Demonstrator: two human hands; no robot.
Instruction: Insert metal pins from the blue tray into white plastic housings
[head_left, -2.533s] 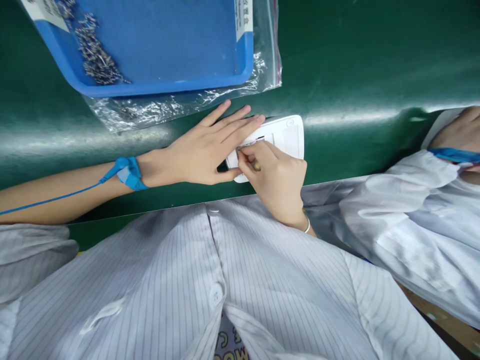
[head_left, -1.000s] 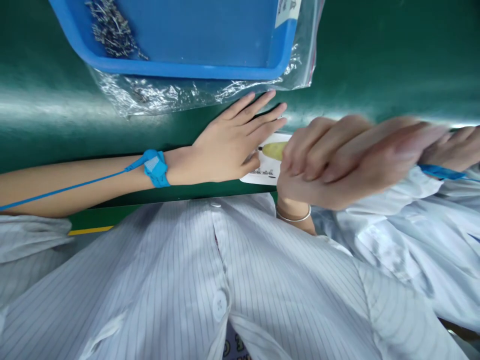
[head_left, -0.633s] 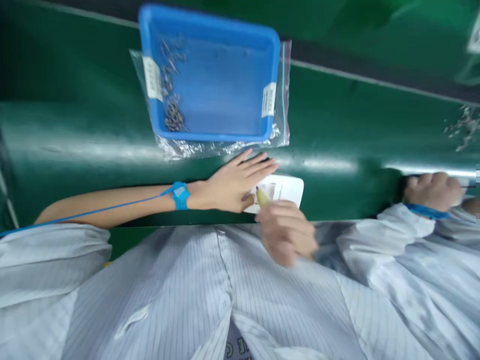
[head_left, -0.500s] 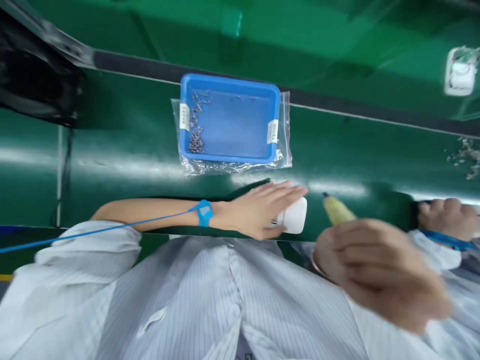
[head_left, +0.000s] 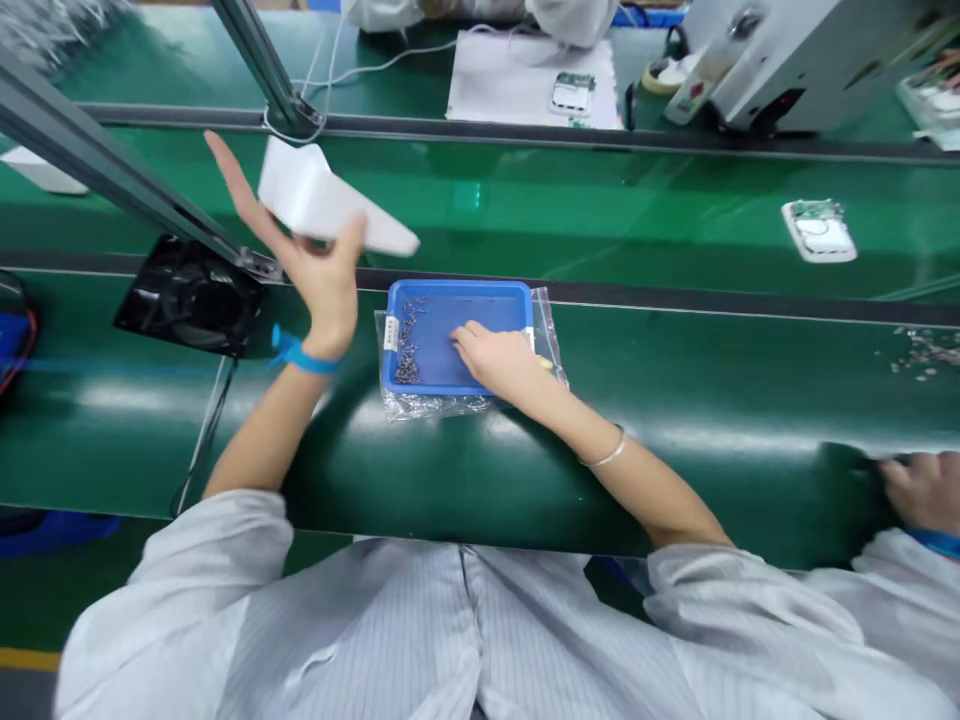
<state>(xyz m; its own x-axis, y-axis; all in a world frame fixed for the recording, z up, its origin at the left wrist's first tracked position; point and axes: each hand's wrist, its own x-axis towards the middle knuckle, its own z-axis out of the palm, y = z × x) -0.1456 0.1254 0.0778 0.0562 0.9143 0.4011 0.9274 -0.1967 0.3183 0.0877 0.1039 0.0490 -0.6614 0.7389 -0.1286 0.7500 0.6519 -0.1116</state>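
A: Surface and room, please.
B: One green bench [head_left: 450,470], glossy, lay beneath both hands. One dark rail [head_left: 645,300] ran beyond the right hand [head_left: 499,362]. One black unit [head_left: 191,295] sat left of the left wrist; one metal post [head_left: 135,160] slanted past it. One white sheet [head_left: 502,75] lay far beyond the right hand, with one pale machine [head_left: 795,60] to its right. One open white device [head_left: 819,232] rested beyond and well right of that hand. One co-worker's hand [head_left: 926,490] appeared far to its right.
A: And the grips?
B: Left hand [head_left: 326,285]: grasped one white housing [head_left: 337,205], raised just beyond the palm, thumb on its near side. Right hand: fingers bent, inside one blue tray [head_left: 439,350]; whether they pinched anything could not be told. Metal bits [head_left: 407,365] lay in the tray, left of those fingertips. One clear bag [head_left: 551,330] lay under the tray.
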